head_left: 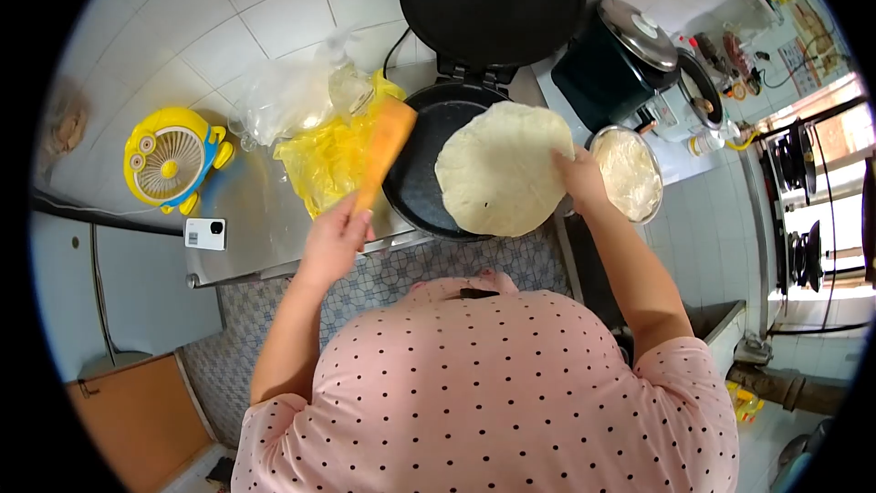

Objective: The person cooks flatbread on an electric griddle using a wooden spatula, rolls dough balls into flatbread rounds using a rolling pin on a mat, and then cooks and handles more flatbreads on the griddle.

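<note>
My left hand (pixel 336 236) is wrapped round the handle of a wooden spatula (pixel 391 144), its broad blade pointing up beside the pan's left rim. With my right hand (pixel 578 177) I pinch the right edge of a round, pale flatbread (pixel 504 172). The flatbread overlaps the right part of the black electric griddle's lower pan (pixel 417 164) in this view and has a small dark hole near its lower edge. The griddle's round lid (pixel 493 2) stands raised at the back. Right of my right hand is a metal bowl (pixel 653 184) holding pale dough.
Yellow and clear plastic bags (pixel 319 164) lie left of the griddle. Farther left are a yellow fan (pixel 170 168) and a white phone (pixel 205 234) on the metal counter (pixel 260 251). A dark pot with a metal lid (pixel 639 33) stands at the back right.
</note>
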Available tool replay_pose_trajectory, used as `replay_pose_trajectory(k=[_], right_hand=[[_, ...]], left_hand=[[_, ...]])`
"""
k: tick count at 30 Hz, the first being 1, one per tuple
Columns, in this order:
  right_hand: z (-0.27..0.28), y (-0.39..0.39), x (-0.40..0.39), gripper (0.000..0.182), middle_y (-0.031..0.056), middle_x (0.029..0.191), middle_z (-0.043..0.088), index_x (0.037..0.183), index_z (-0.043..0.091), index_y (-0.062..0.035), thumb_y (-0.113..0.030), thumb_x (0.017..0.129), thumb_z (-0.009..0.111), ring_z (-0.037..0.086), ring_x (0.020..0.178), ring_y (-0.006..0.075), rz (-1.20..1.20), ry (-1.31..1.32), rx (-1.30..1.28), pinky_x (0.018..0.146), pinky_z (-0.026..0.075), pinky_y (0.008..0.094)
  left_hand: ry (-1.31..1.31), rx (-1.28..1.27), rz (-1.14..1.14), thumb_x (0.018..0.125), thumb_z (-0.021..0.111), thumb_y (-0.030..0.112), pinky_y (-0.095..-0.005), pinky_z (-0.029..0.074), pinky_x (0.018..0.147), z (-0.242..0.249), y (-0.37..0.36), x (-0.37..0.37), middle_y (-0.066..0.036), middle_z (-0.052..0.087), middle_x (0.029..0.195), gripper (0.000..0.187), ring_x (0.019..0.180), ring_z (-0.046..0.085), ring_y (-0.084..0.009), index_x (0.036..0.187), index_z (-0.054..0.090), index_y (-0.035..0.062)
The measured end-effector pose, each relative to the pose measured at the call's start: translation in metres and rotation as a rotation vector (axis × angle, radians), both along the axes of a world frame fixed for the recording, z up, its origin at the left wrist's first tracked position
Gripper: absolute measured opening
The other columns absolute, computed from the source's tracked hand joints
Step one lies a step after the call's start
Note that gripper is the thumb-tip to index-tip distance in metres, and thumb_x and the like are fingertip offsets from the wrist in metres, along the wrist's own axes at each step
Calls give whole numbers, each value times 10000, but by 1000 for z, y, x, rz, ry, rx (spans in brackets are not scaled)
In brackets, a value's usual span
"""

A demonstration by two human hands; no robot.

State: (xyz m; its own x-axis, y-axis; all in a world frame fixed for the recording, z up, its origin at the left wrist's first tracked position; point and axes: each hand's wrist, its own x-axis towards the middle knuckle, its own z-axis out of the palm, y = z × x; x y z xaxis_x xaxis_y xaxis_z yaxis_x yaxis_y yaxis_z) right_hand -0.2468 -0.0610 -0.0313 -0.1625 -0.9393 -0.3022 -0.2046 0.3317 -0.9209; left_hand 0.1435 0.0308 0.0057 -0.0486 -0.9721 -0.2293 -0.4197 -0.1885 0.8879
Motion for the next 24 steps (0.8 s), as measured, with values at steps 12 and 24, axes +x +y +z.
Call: replay_pose_trajectory(k=[12,24], right_hand=[[-42,34,-11,456,110,1016,653,1274,532,43,-56,850,667,637,811,181,-172,-192,42,659,518,298],[-67,37,-3,491,126,1046,643,1247,555,55,-81,791,675,624,908,214,-254,-60,-15,798,504,326]], left_hand=[[-612,-124,-303,950,530,212,-463,519,825,-15,-51,-59,-240,673,1019,331,924,651,-397,1234,649,90],[-378,-47,-209,949,567,254,-431,511,890,-32,-71,-25,-233,665,1088,345,1019,645,-383,1255,640,112]])
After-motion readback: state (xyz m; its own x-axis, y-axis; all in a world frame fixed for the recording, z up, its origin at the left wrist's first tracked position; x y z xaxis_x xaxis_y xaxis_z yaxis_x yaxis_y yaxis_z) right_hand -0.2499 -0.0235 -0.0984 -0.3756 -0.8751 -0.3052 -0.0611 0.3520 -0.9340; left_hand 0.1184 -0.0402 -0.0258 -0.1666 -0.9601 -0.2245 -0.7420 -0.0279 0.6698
